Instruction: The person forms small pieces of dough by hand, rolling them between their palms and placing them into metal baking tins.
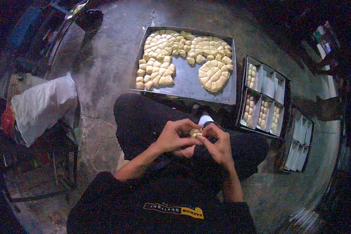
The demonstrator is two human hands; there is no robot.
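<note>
Left hand [174, 136]: its fingers pinch the dough piece [196, 133] from the left side.
Dough piece: it lies between the fingertips of both hands, neither hand clearly nearer; its long axis I cannot tell.
Right hand [220, 146]: its fingers grasp it from the right.
Loaf pans [268, 80]: ahead and rightward, well apart.

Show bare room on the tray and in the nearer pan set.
Tray: bare metal, centre to near edge, between left dough block and round slab; far side crowded. Nearer pan set: far row's middle and right compartments look bare; near row holds dough pieces.
</note>
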